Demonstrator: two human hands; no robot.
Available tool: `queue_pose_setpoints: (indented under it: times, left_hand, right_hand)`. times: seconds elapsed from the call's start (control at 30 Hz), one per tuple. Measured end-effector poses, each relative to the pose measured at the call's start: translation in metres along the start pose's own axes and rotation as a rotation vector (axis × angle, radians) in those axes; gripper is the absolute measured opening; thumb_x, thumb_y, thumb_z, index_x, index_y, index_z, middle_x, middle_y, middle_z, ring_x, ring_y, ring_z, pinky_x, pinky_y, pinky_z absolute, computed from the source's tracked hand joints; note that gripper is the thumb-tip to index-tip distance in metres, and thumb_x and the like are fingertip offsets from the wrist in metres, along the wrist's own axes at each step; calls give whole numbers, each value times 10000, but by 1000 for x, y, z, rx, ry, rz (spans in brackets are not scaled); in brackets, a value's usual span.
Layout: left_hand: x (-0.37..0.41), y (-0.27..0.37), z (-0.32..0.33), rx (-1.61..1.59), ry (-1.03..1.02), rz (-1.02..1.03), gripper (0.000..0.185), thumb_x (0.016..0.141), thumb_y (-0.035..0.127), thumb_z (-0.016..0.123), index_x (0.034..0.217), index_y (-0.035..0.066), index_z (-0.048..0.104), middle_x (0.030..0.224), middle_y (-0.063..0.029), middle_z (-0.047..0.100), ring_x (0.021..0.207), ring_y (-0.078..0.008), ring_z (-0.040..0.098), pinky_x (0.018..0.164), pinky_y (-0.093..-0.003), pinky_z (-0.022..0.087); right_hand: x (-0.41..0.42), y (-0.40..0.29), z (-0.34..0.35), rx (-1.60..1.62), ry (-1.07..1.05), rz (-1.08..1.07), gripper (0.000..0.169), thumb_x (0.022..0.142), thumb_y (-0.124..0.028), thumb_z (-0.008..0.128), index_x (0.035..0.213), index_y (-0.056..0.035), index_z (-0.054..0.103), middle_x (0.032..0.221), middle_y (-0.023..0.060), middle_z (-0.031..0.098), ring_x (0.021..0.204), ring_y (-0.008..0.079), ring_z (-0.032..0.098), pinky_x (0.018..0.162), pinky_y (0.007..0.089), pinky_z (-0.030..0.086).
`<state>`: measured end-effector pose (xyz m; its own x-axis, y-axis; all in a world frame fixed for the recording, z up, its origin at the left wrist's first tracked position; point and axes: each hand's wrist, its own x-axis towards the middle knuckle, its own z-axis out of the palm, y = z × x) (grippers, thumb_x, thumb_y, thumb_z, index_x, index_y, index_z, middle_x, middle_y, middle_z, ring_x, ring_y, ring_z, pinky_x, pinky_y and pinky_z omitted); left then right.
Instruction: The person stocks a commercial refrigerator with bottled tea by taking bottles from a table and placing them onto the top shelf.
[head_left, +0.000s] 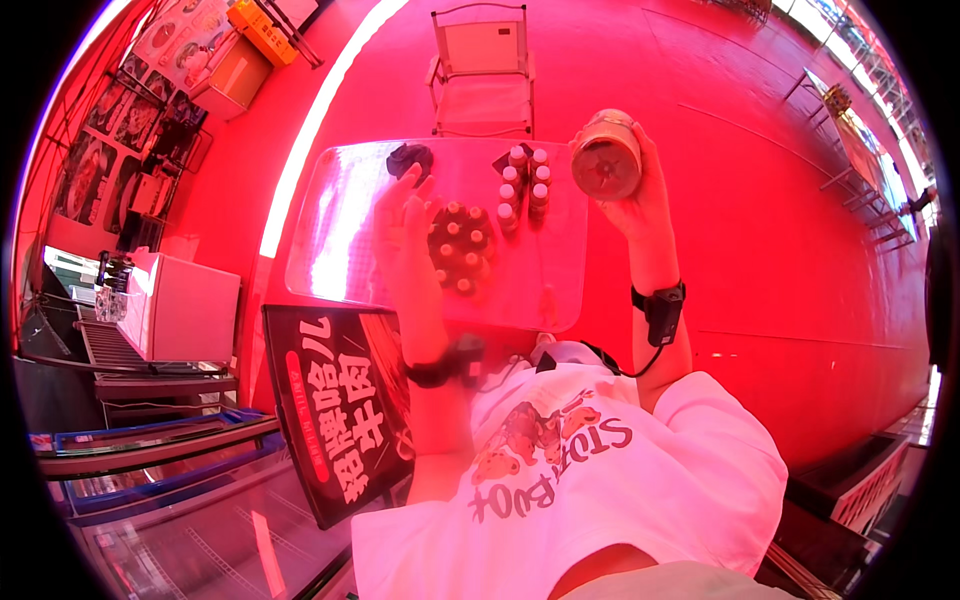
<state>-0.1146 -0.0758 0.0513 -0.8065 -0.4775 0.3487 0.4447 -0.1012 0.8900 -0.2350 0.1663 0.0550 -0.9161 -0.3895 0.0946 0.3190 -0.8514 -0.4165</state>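
Note:
My right hand (637, 195) is raised beyond the table's right edge, its fingers around a clear drink bottle or jar (607, 159) whose round base faces me. My left hand (405, 214) holds nothing that I can see; its fingers are apart and slightly blurred over the table (525, 300). Just right of this hand stand several dark bottles with light caps (459, 247) in a cluster. Farther right, white-capped bottles (538, 191) form two rows. A crumpled dark cloth or bag (409, 159) lies at the far edge, partly behind my left fingertips.
A folding armchair (482, 75) stands behind the table. To the near left are a dark sign board (337, 412) bearing writing and glass-topped cabinets (195, 540). A white chest or counter (191, 307) is at the left. Another long table (862, 150) stands far right.

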Motion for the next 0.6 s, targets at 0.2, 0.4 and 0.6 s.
queue_pose_setpoints:
  times: [0.2,0.4,0.6]
  left_hand:
    - [1,-1,-2,-3,16,-16,349,1031,186,545,1304,-30,516,1393,-185,526,1264,-303,557,1032,-401,494]
    - [3,-7,-7,-32,47,-8,325,1030,173,546,1289,-21,524,1391,-188,533,1263,-304,563,1040,-400,495]
    - [5,-9,-6,-49,29,-25,307,1033,164,536,1286,-9,525,1396,-186,529,1274,-300,554,1044,-398,492]
  right_hand:
    - [2,8,5,-788,135,-371,344,990,-254,604,1224,-19,515,1118,114,642,1045,279,652,930,465,540]
    - [7,-9,-13,72,-56,61,472,991,-331,603,1278,32,512,1205,200,601,1127,330,621,949,392,568]
    - [8,-10,-13,190,-52,94,503,1000,-362,580,1275,53,513,1238,247,581,1189,378,565,985,458,539]
